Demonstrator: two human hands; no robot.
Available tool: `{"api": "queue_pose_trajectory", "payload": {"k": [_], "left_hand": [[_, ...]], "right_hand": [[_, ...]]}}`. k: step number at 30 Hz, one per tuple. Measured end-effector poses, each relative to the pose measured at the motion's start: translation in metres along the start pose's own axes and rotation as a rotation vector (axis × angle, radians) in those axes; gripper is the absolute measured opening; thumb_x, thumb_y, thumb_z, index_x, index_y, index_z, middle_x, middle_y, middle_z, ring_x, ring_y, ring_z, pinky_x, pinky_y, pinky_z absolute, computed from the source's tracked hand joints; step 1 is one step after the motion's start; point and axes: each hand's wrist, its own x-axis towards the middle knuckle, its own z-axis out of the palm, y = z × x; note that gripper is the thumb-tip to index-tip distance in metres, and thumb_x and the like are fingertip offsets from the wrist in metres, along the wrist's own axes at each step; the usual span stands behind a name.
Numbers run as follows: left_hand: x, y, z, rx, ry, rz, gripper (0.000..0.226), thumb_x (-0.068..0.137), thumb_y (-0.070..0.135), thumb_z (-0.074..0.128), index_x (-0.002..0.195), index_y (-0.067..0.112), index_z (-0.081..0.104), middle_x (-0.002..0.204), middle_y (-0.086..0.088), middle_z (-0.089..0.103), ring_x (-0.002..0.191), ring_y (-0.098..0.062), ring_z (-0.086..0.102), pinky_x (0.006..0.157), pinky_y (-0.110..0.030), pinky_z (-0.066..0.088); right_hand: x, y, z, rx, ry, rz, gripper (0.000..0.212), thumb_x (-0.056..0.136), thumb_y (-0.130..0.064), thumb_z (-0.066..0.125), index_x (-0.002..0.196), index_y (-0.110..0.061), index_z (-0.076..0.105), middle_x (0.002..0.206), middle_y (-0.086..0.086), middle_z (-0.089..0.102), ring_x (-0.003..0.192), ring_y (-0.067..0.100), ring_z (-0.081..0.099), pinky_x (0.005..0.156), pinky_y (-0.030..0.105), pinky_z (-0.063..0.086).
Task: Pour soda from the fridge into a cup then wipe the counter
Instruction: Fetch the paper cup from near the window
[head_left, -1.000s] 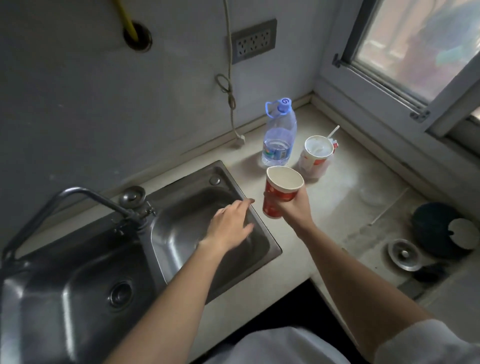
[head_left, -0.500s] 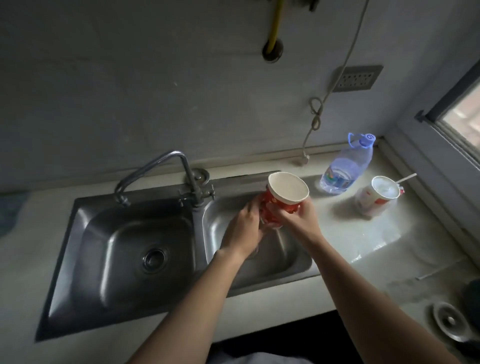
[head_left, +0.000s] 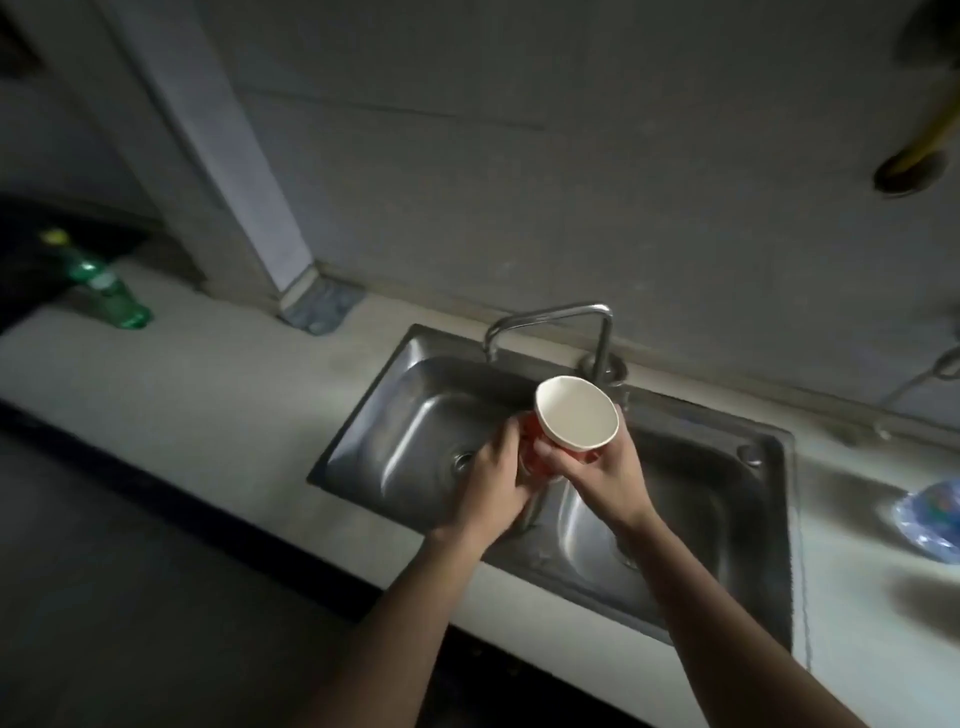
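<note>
Right grip: my view shows the right hand (head_left: 605, 470) closed round the red lower wall of the cup (head_left: 576, 415), fingers curled beneath it.
Left grip: the left hand (head_left: 493, 480) has curled fingers against the cup's left side near the base, so both hands bear on it.
Cup: paper, red outside, white inside, mouth tipped toward the camera; I see nothing in it.
Cup position: held in the air above the sink (head_left: 410, 415), roughly over the divider between the two basins.
Nearest edge: the faucet (head_left: 550, 318) arches just behind the cup, its spout over the left basin; the rim of the cup is near the upright pipe but apart from it.
Open room: I note bare counter (head_left: 208, 395) left of the sink, running to a pillar base (head_left: 319, 306) at the wall.
Front edge: the counter's lip runs diagonally below the forearms, with dark floor beyond.
Far left: a green bottle (head_left: 106, 286) stands on the counter, well apart from the hands.
Far right: a clear water bottle (head_left: 930, 519), blurred, lies at the frame edge past the sink's right rim.
</note>
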Motion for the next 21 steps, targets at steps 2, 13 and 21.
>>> {"api": "queue_pose_trajectory", "payload": {"k": [2,13,21], "left_hand": [[-0.024,-0.023,-0.025,0.068,0.072,-0.090,0.074,0.082,0.030,0.077,0.143,0.015,0.037,0.132,-0.013,0.057,0.118,-0.030,0.058,0.094,-0.036,0.049],[-0.130,-0.111,-0.123,0.029,0.330,-0.348,0.068,0.078,0.034,0.081,0.135,0.020,0.045,0.128,0.004,0.062,0.115,-0.012,0.060,0.086,-0.018,0.043],[-0.156,-0.201,-0.220,-0.083,0.450,-0.382,0.063,0.079,0.026,0.081,0.132,0.023,0.047,0.124,0.006,0.064,0.108,-0.010,0.063,0.083,-0.018,0.045]], "right_hand": [[-0.005,0.002,0.042,0.043,-0.097,0.005,0.079,0.058,-0.041,0.091,0.124,-0.021,0.051,0.110,-0.018,0.065,0.106,0.006,0.063,0.091,0.027,0.051],[-0.053,-0.027,0.200,-0.004,-0.498,0.043,0.074,0.064,-0.043,0.089,0.124,-0.030,0.048,0.103,-0.018,0.068,0.096,0.007,0.068,0.079,0.035,0.060],[-0.063,-0.066,0.343,-0.072,-0.539,-0.014,0.076,0.064,-0.041,0.088,0.124,-0.026,0.045,0.109,-0.009,0.066,0.095,0.000,0.065,0.069,0.015,0.052]]}}
